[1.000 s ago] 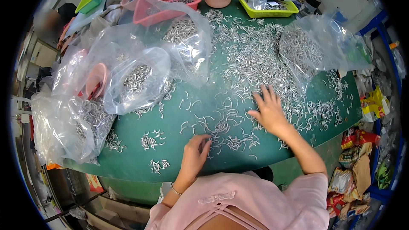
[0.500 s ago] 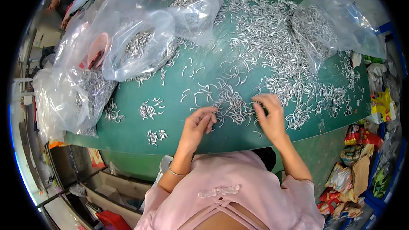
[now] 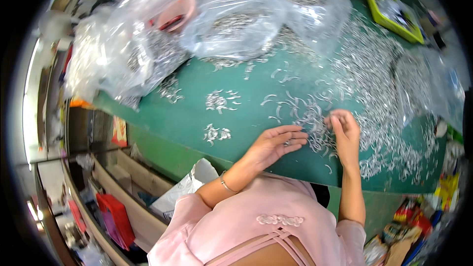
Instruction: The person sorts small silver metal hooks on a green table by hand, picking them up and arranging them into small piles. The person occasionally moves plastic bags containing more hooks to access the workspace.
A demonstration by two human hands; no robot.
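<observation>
Head camera looks down, close, over green table (image 3: 197,118).

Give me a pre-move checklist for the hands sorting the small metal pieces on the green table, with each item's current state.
1. Left hand in view over the table's near edge: ok.
2. Right hand on the loose metal pieces: ok.
3. Pieces within reach of both hands: ok, the spread lies right between the two hands.
4. Sorted small piles kept apart from the loose spread: ok, bare green table separates them.
5. Whether either hand has a piece pinched: cannot tell, the fingertips are too small to read.
6. Clear plastic bags away from the hands: ok.
</observation>
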